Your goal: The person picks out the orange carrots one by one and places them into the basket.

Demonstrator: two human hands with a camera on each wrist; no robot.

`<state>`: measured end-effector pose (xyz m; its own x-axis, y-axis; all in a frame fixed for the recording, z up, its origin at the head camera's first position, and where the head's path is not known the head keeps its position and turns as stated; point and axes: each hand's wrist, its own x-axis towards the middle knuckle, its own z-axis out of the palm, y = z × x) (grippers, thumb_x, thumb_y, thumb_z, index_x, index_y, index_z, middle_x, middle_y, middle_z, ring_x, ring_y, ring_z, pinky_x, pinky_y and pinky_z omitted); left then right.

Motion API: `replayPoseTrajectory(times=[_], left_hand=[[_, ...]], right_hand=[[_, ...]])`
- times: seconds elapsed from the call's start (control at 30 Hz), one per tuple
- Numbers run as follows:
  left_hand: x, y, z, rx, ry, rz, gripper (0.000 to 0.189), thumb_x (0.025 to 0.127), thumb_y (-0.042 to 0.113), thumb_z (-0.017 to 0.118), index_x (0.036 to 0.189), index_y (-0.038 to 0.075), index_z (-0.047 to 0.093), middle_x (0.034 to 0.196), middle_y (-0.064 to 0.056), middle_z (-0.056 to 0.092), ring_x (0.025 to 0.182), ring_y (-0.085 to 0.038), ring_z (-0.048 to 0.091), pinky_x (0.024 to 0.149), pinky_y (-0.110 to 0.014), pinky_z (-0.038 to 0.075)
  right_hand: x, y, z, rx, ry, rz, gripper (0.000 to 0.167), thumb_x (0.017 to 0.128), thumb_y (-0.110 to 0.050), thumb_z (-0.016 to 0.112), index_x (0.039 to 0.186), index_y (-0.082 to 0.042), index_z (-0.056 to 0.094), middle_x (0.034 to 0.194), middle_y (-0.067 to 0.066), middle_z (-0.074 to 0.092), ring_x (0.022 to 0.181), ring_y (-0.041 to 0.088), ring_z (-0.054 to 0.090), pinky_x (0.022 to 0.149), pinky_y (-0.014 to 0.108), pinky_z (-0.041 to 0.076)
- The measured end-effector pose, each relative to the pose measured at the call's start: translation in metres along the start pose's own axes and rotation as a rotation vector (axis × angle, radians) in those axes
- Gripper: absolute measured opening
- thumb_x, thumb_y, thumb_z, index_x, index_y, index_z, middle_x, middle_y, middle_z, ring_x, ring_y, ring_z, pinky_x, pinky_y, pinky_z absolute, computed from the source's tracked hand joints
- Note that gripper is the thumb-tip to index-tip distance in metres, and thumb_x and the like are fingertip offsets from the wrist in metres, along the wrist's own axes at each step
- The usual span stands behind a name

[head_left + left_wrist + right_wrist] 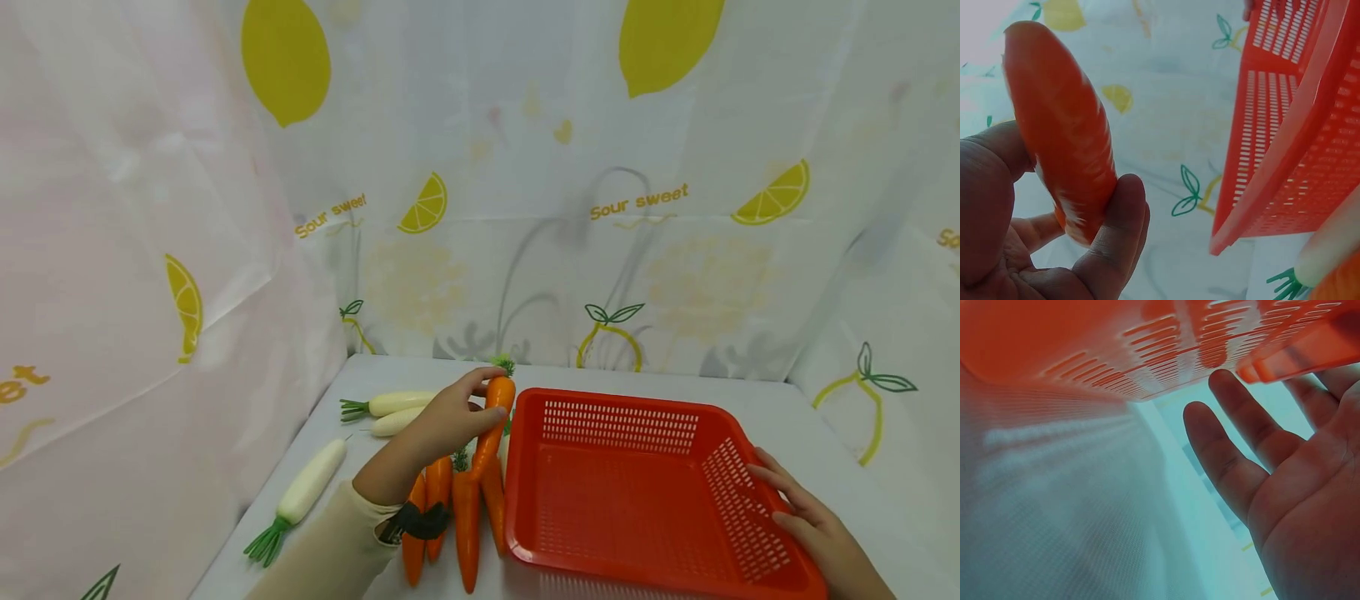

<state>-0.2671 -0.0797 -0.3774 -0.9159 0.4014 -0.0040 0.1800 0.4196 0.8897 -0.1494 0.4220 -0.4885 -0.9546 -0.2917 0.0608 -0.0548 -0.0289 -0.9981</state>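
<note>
Orange, the carrot [1063,125] sits pinched by left fingers [1117,228]; right fingers [787,483] grip the basket rim [622,398].

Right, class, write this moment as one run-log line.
left hand: grips carrot; right hand: holds red basket; other carrots: beside basket; white radishes: on table

From here I am losing one end of each of two white radishes [399,403] behind the left hand [461,412], toward the far left corner of the bench [780,412]. A dark wristband [426,522] is covering parts of the carrots [467,533]. The head view's bottom edge is clipping the red basket [626,492] and right hand [821,533].
</note>
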Motion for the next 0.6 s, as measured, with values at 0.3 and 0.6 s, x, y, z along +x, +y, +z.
replayPoseTrajectory(times=[0.3,0.6], left_hand=[[0.014,0.008,0.020,-0.029,-0.049,0.017,0.057,0.098,0.032,0.068,0.152,0.030,0.049,0.141,-0.013,0.054,0.100,-0.022,0.068,0.073,-0.041,0.060],[0.034,0.008,0.037,-0.123,-0.091,-0.036,0.055,0.097,0.034,0.071,0.148,0.030,0.053,0.136,-0.013,0.058,0.099,-0.023,0.069,0.083,-0.038,0.059]], right_hand=[[0.000,0.001,-0.002,0.005,-0.022,-0.030,0.055,0.113,-0.003,0.031,0.166,-0.014,0.026,0.157,-0.044,0.029,0.127,-0.010,0.056,0.084,0.047,0.063],[0.000,0.000,0.001,0.017,-0.027,-0.031,0.055,0.113,-0.004,0.031,0.167,-0.013,0.023,0.160,-0.043,0.025,0.129,-0.008,0.056,0.086,0.049,0.062]])
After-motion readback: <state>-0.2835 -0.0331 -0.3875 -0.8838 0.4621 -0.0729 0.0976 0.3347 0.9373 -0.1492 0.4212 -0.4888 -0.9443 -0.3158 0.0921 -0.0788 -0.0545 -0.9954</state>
